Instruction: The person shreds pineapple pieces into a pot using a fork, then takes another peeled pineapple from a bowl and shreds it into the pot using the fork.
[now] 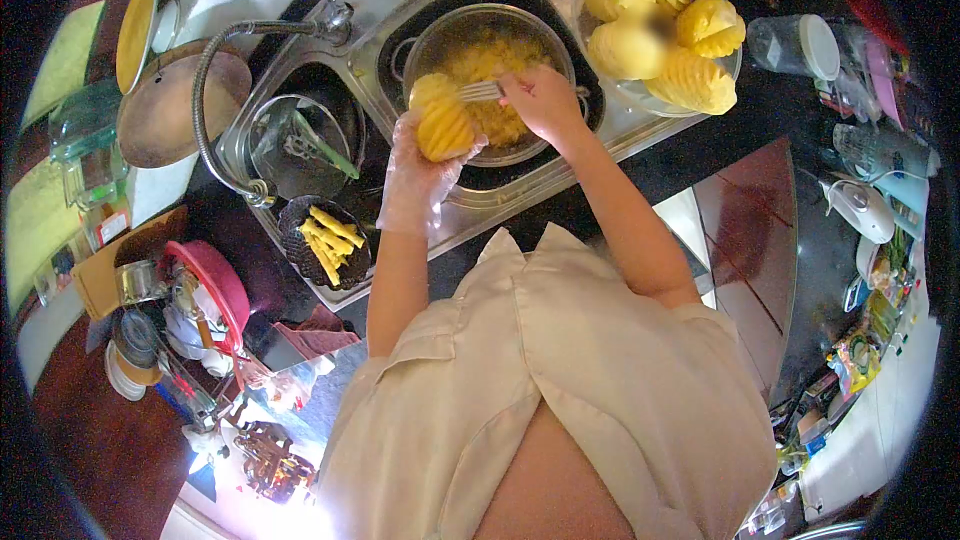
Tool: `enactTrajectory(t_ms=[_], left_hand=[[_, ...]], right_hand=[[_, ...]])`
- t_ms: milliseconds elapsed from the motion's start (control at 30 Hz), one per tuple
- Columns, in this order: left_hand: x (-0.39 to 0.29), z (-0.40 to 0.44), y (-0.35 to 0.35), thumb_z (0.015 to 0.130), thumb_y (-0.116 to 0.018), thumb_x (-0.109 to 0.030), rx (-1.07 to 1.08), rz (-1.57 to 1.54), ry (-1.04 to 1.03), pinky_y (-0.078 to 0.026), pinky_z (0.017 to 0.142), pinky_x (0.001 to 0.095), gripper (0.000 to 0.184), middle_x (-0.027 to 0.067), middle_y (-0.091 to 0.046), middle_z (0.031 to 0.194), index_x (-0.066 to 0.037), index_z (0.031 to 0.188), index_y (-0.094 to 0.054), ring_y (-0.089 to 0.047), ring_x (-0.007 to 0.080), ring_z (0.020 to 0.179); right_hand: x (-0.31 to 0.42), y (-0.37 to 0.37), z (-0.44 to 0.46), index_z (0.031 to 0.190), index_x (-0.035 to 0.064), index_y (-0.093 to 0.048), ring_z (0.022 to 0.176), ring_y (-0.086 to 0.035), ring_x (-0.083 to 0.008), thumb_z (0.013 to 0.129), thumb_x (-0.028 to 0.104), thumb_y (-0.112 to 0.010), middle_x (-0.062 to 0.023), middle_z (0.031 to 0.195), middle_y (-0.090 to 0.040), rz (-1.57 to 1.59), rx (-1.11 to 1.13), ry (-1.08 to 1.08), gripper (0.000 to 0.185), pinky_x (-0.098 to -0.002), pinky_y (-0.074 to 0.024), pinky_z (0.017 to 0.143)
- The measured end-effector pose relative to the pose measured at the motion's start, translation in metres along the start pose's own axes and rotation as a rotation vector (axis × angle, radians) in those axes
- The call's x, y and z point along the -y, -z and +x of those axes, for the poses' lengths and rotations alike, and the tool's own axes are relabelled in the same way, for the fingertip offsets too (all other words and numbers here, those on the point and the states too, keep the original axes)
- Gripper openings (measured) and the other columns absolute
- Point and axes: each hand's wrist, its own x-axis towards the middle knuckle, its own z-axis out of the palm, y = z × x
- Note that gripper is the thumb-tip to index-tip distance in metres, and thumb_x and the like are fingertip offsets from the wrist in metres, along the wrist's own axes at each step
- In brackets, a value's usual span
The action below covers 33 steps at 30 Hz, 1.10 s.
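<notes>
A clear plastic glove covers my left hand [425,155], which is wrapped round a peeled pineapple [445,130] with grooves cut in its side. My right hand [540,105] grips a fork [480,91], its tines against the pineapple's upper right side. Beneath both hands a round metal bowl [490,154] sits in the sink basin, with shredded yellow pulp [500,60] inside. At the upper right, a clear bowl [592,90] holds several peeled pineapples [692,80]. Yellow strips [330,240] lie on a dark dish [295,215] at the sink's lower left.
A flexible faucet hose [203,105] arches over the left basin, where a clear bowl [275,165] holds a green-handled tool [335,155]. A lidded clear container [795,46] stands to the right. Far left are a round board [185,105] and a pink basin [225,285].
</notes>
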Motion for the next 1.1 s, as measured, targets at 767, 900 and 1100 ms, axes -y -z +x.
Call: enactTrajectory(t_ms=[767, 900, 1100], left_hand=[[0.013, -0.004, -0.009, 0.082, -0.054, -0.044, -0.179, 0.073, -0.032, -0.048, 0.06, 0.0379, 0.038, 0.0028, -0.062, 0.103, -0.018, 0.11, -0.056, -0.06, 0.0213, 0.085], [0.016, 0.0, -0.007, 0.079, -0.057, -0.041, -0.205, 0.059, -0.024, -0.046, 0.065, 0.0379, 0.034, 0.0001, -0.063, 0.1, -0.019, 0.105, -0.058, -0.059, 0.021, 0.089], [0.016, 0.009, -0.005, 0.079, -0.056, -0.043, -0.276, 0.144, -0.032, -0.045, 0.059, 0.0358, 0.031, -0.0016, -0.063, 0.097, -0.02, 0.101, -0.059, -0.059, 0.0195, 0.083]], right_hand=[[0.04, -0.016, 0.024, 0.054, 0.0092, -0.061, 0.073, -0.056, -0.0249, 0.076, 0.029, -0.062, -0.0055, 0.058, -0.059, -0.403, -0.284, 1.076, 0.03, -0.04, -0.0397, 0.074], [0.023, -0.035, 0.041, 0.051, 0.0092, -0.058, 0.071, -0.054, -0.0234, 0.075, 0.029, -0.063, -0.0044, 0.057, -0.058, -0.33, -0.38, 1.151, 0.031, -0.0397, -0.0395, 0.072], [0.021, -0.024, 0.052, 0.052, 0.0098, -0.063, 0.071, -0.055, -0.0233, 0.079, 0.036, -0.056, -0.0036, 0.058, -0.061, -0.471, -0.312, 0.984, 0.038, -0.04, -0.0394, 0.07]])
